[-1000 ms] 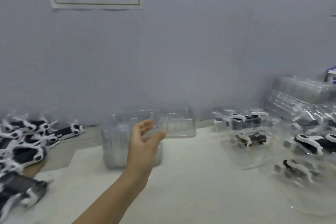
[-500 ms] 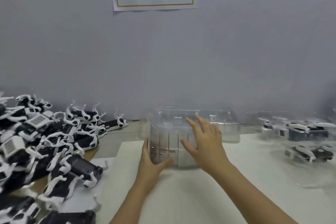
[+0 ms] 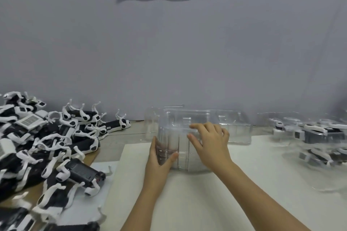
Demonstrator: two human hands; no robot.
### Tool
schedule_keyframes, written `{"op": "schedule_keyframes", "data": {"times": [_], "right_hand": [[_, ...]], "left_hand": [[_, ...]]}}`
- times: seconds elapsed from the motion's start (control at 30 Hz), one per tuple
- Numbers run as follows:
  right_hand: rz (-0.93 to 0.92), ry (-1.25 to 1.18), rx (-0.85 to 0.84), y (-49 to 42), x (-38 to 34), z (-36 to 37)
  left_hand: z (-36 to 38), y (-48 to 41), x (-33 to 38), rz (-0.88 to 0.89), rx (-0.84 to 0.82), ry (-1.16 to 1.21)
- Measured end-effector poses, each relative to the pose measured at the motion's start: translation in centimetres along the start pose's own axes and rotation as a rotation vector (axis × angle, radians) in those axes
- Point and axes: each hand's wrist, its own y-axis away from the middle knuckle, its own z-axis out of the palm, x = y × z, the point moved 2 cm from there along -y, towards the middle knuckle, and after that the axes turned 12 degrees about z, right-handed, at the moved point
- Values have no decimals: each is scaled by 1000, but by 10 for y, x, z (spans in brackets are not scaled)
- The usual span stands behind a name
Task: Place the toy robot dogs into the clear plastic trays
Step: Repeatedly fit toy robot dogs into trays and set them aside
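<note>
At centre frame, the left hand (image 3: pixel 159 163) is gripping the clear plastic tray stack (image 3: pixel 172 124) between thumb and fingers; the right hand (image 3: pixel 212 144) is resting spread fingers on it. Toy robot dogs (image 3: pixel 47 146) are lying heaped at left.

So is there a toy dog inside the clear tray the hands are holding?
Empty: through the clear tray between the left hand and right hand only plastic shows; the dogs lie piled to its left.
</note>
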Motion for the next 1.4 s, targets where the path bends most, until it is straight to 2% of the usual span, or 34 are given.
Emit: {"op": "schedule_keyframes", "data": {"times": [0.27, 0.47, 0.8, 0.97, 1.07, 1.17, 1.27, 1.33, 1.4], "right_hand": [[17, -8, -34, -3, 3, -2], [18, -179, -39, -14, 4, -7], [1, -297, -10, -22, 7, -11], [88, -462, 57, -36, 0, -41], [69, -475, 88, -43, -9, -73], [3, -476, 133, -30, -20, -96], [33, -658, 128, 2, -21, -109], [118, -863, 74, 23, -19, -110], [198, -999, 42, 40, -18, -107]], "left_hand": [[-1, 0, -2, 1, 30, 33], [0, -2, -4, 5, 39, 20], [2, -3, -8, -12, 32, 50], [0, -4, -7, 12, 30, 53], [-1, -2, 0, 22, 23, 52], [-5, 6, 16, 50, 165, 39], [-14, 22, 45, 133, 351, 66], [-13, 26, 77, 176, 280, 183], [-6, 31, 112, 254, 88, 297]]}}
